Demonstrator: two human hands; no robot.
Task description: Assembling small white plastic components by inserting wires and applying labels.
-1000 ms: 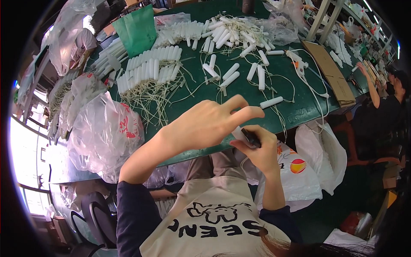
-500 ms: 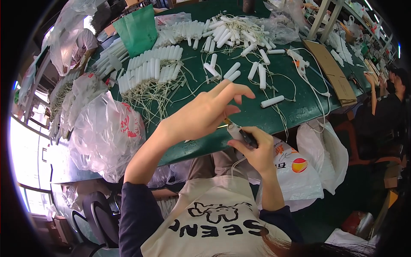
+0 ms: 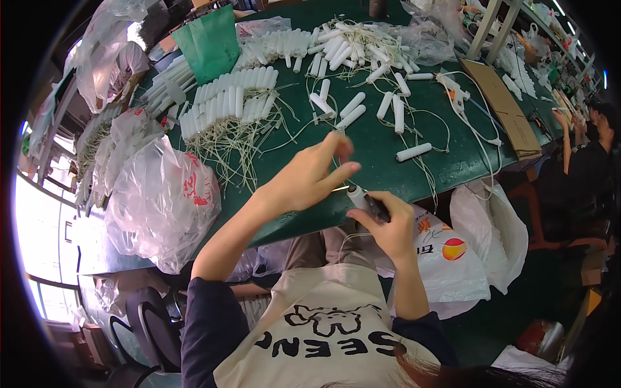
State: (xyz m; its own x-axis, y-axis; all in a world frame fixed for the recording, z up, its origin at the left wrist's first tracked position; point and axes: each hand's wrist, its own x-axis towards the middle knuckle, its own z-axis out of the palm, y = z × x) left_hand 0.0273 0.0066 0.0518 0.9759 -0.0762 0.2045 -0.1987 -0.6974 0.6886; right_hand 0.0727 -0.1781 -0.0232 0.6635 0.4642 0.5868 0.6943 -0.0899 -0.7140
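Note:
My right hand (image 3: 394, 226) is closed round a short white tube (image 3: 358, 198) near the table's front edge. The tube's upper end shows dark, and thin pale wires (image 3: 349, 240) trail below. A black object (image 3: 380, 208) sits in the same hand beside the tube; its kind is mostly hidden by the fingers. My left hand (image 3: 309, 171) hovers just left of the tube, thumb and fingers apart, fingertips slightly blurred. A thin yellowish sliver (image 3: 340, 189) shows between that hand and the tube's end.
On the green table (image 3: 284, 152) lie loose white tubes (image 3: 414, 152), a wired heap (image 3: 352, 48) and rows of tubes (image 3: 226, 97). Plastic bags (image 3: 162, 204) hang at left, and white sacks (image 3: 453, 258) at right. A white cable (image 3: 475, 132) and cardboard (image 3: 501, 110) lie right. Another person (image 3: 585, 139) sits far right.
My left hand has turned, its fingers drawing back from above the tube and its thumb now spread. The tube's end, brownish before, now looks dark. My right hand keeps its hold.

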